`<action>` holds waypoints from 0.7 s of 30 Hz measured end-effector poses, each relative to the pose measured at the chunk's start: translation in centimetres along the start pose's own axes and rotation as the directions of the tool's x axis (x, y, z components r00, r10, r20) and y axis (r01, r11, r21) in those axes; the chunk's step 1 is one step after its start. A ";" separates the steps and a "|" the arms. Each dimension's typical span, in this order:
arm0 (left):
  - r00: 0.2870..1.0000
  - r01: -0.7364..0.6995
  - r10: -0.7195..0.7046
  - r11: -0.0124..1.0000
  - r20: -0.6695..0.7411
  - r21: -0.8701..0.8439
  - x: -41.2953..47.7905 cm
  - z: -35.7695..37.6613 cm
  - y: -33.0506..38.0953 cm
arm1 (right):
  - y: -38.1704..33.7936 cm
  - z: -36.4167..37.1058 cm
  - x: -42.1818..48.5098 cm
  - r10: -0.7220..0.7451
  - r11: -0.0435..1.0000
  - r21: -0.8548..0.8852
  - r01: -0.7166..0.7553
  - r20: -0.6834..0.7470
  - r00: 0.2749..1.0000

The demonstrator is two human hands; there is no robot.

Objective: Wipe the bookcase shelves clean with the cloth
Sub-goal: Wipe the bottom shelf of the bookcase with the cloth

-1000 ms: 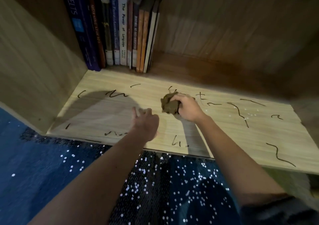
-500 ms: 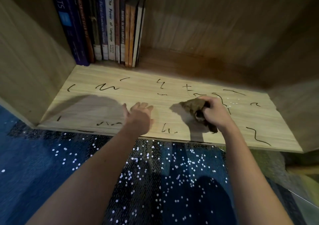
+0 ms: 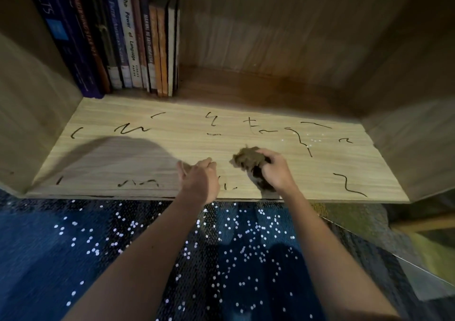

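Head view:
- Bookcase shelf (image 3: pixel 152 158): a light wood-grain board, seen from above and in front. It is boxed in by a left side panel (image 3: pixel 32 104), a right side panel (image 3: pixel 408 143) and a dim back panel (image 3: pixel 283 25).
- Cloth (image 3: pixel 246 159): a brown, crumpled wad lying on the shelf right of centre, near the front edge. A darker fold trails down under the palm that holds it.
- Right hand (image 3: pixel 275 171): set on the cloth with fingers curled over the wad, gripping it against the board. The forearm comes in from the lower right.
- Left hand (image 3: pixel 200 180): just beside the cloth on its left and apart from it. It holds nothing; the fingers are loosely bent, their tips on the shelf and the thumb spread to the left. The forearm comes in from the lower left.
- Dark marks (image 3: pixel 131 130): pen-like squiggles and short strokes scattered over the board, in a row along the back half, a few at the front edge and one long wavy line at the front right. One small mark sits between the two hands at the front edge.
- White specks (image 3: pixel 316 139): a small scatter on the shelf, back right of the cloth.
- Books (image 3: pixel 128 40): an upright row at the back left corner, spines outward. They include a dark blue "IELTS" volume and a white spine reading "The Power of Language".
- Floor covering (image 3: pixel 73 247): blue and dark, dotted with white flecks, below the shelf's front edge.
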State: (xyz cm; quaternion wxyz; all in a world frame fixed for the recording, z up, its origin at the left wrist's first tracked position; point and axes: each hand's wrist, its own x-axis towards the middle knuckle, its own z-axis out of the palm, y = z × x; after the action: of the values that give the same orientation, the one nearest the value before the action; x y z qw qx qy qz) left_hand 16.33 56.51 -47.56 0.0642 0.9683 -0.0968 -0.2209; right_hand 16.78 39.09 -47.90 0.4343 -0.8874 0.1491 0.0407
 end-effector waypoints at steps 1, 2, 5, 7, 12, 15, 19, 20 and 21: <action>1.000 0.020 -0.020 0.999 0.005 -0.047 0.1 0.2 0.0 | 0.1 0.0 -1.9 0.058 0.994 0.093 -0.061 0.043 0.997; 0.999 0.035 -0.034 0.994 0.014 -0.102 0.1 0.1 -0.1 | 0.2 -0.1 -3.6 0.096 0.981 0.161 -0.109 0.087 0.992; 1.000 0.027 -0.026 0.968 0.006 -0.251 0.1 0.0 -0.1 | 0.6 -0.5 -7.4 0.139 0.969 0.174 -0.178 0.213 0.967; 0.999 -0.003 -0.005 0.967 -0.033 -0.255 -0.2 0.0 -0.1 | 1.0 -0.6 -8.7 0.146 0.971 0.152 -0.183 0.223 0.964; 0.980 -0.168 0.134 0.952 -0.146 -0.257 -1.9 0.9 -0.1 | 1.7 -0.8 -10.8 0.145 0.954 0.264 -0.143 0.011 0.989; 0.949 -0.265 0.193 0.917 -0.250 -0.300 -2.3 1.1 -0.1 | 2.2 -0.1 -11.4 0.131 0.960 0.265 -0.088 -0.149 0.980; 0.929 -0.294 0.160 0.866 -0.333 -0.405 -2.7 -0.1 0.2 | 3.0 0.5 -12.6 0.173 0.955 0.276 -0.108 -0.225 0.959; 0.930 -0.290 0.150 0.861 -0.335 -0.418 -3.0 -0.3 0.2 | 3.1 0.6 -12.7 0.174 0.954 0.280 -0.108 -0.224 0.959; 0.935 -0.284 0.152 0.863 -0.321 -0.417 -3.3 -0.4 0.2 | 3.1 0.7 -12.9 0.171 0.959 0.260 -0.111 -0.221 0.960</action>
State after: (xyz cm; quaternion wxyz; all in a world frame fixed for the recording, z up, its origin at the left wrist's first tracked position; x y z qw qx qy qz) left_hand 13.55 57.02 -45.79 0.3278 0.9296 -0.1421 -0.0912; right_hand 3.60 40.85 -48.06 0.5150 -0.8124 0.2678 -0.0553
